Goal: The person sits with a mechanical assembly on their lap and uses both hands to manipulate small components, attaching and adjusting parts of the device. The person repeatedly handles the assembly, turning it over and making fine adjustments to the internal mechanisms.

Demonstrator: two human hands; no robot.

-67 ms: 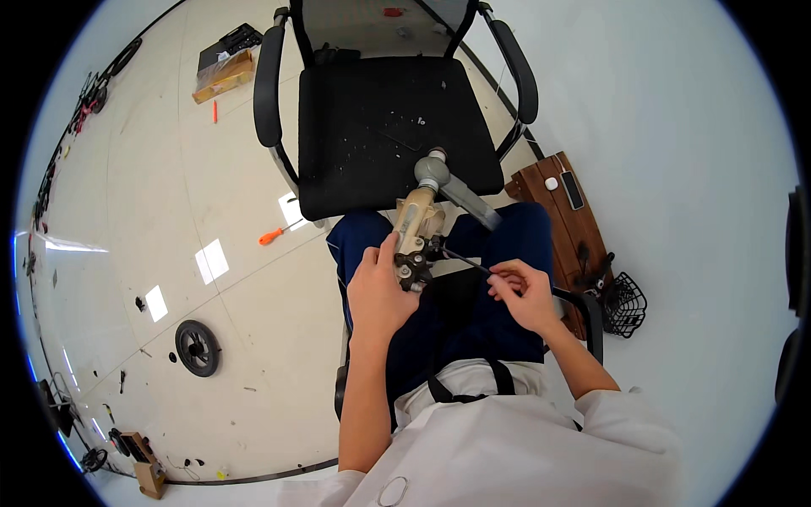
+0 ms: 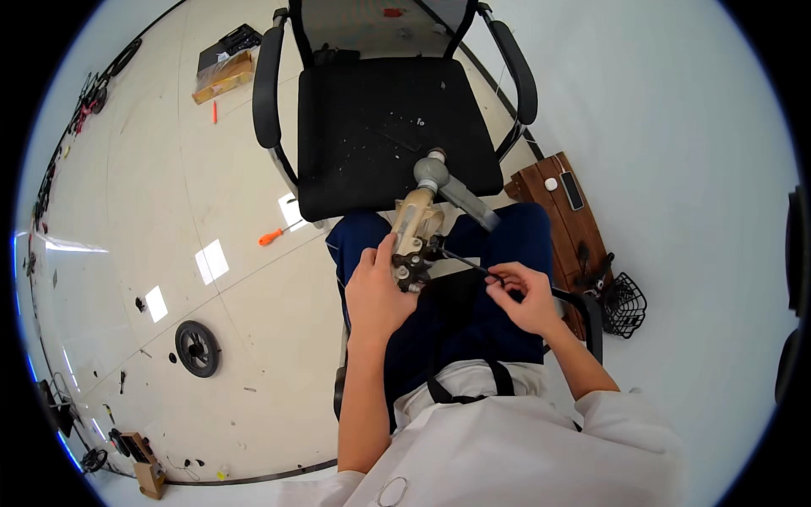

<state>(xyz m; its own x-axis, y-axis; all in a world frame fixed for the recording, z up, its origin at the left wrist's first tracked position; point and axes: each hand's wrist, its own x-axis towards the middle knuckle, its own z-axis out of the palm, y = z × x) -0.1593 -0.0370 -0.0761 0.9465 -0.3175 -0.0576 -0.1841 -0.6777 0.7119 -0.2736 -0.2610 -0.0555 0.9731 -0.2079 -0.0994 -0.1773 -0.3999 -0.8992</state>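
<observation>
A cream, smooth-sided tube part (image 2: 410,224) with a bulbous matte-grey joint (image 2: 431,172) lies just above centre, toward twelve o'clock, over the person's dark-blue lap. A flat grey bar (image 2: 469,203) slants from the joint toward four. The left hand (image 2: 380,300) has its grip wrapped round the lumpy black bolted clamp (image 2: 411,269); the right hand (image 2: 525,300) pinches a slim dark rod (image 2: 465,260) running from the clamp toward four. Since the earlier frame, the right fingers shift slightly; the tube part stays put.
</observation>
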